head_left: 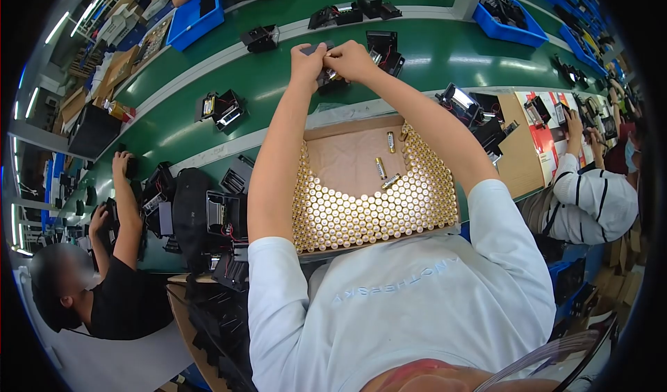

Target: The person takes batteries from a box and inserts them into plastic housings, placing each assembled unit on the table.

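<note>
Both my arms reach out over the green conveyor. My left hand point(306, 64) is wrapped round a black plastic battery case point(323, 80), with silvery cells partly visible in it. Against the case's right side, my right hand point(350, 61) has its fingers pinched together; what lies between the fingertips is hidden. Below my forearms is a cardboard box point(340, 123) with many gold-topped batteries point(368, 215) standing upright in packed rows. Several loose batteries point(380, 168) lie on the box's bare bottom. Just right of my hands is another open black case point(385, 52) with red wires.
More black cases point(222, 109) sit along the belt point(278, 79). Blue bins point(511, 24) stand on the far side. To the left, a co-worker in a black shirt point(135, 305) handles black parts; at right, a person in a striped top point(590, 201) works beside cardboard point(517, 159).
</note>
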A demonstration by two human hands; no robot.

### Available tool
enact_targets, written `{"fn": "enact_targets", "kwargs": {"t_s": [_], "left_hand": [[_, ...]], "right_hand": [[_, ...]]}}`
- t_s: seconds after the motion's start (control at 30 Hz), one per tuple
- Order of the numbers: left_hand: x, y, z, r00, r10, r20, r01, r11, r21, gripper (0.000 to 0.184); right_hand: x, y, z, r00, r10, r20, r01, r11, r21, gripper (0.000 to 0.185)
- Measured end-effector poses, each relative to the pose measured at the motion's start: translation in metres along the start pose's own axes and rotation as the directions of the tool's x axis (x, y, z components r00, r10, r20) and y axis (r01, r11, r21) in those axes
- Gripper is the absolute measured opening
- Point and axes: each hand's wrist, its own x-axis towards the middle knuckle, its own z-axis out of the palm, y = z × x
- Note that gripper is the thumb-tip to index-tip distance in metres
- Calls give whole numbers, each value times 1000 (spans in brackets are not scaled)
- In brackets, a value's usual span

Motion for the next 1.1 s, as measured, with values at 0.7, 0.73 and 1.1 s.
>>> {"fn": "enact_targets", "kwargs": {"t_s": [0.7, 0.73, 1.1], "left_hand": [[0, 22, -58, 968, -221, 123, 227, 973, -35, 81], [1, 22, -60, 965, -217, 147, 223, 974, -30, 84], [-8, 32, -74, 985, -158, 67, 151, 984, 96, 78]], "right_hand": [[64, -25, -7, 943, -184, 277, 248, 945, -214, 51], [71, -22, 0, 935, -198, 294, 276, 927, -254, 56], [76, -15, 31, 860, 272, 433, -268, 961, -70, 56]]}}
